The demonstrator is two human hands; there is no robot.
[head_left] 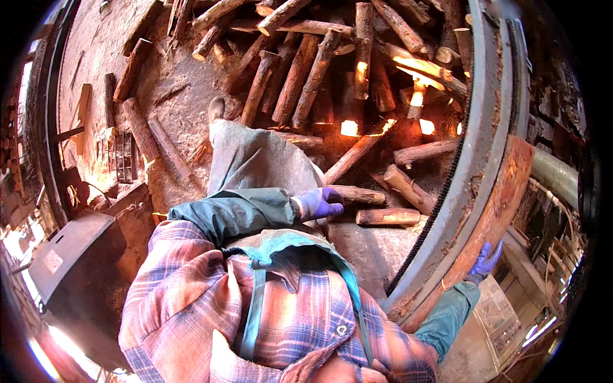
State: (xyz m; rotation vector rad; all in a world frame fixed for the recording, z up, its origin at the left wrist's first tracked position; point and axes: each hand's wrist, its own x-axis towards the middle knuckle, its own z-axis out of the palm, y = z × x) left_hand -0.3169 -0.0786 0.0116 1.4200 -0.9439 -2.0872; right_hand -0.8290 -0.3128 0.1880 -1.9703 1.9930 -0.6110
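Note:
A long reddish-brown log (501,191) with bark patches lies along the grey metal rail (440,220) on my right. My right hand (484,262), in a purple glove, is beside the log's outer side with its fingers spread. Whether its palm presses on the wood cannot be made out. My left hand (319,203), also gloved in purple, is bent across in front of my waist. Its fingers reach loosely to the right, and nothing shows in them. Just past it, short cut logs (387,217) lie on the floor.
A dark toothed chain (429,233) runs along the rail's inner edge. Many cut logs (297,80) are heaped ahead. At lower right stands a control box (501,319), and at left a dark metal housing (70,252). Several loose pieces (140,131) lie on the dusty floor.

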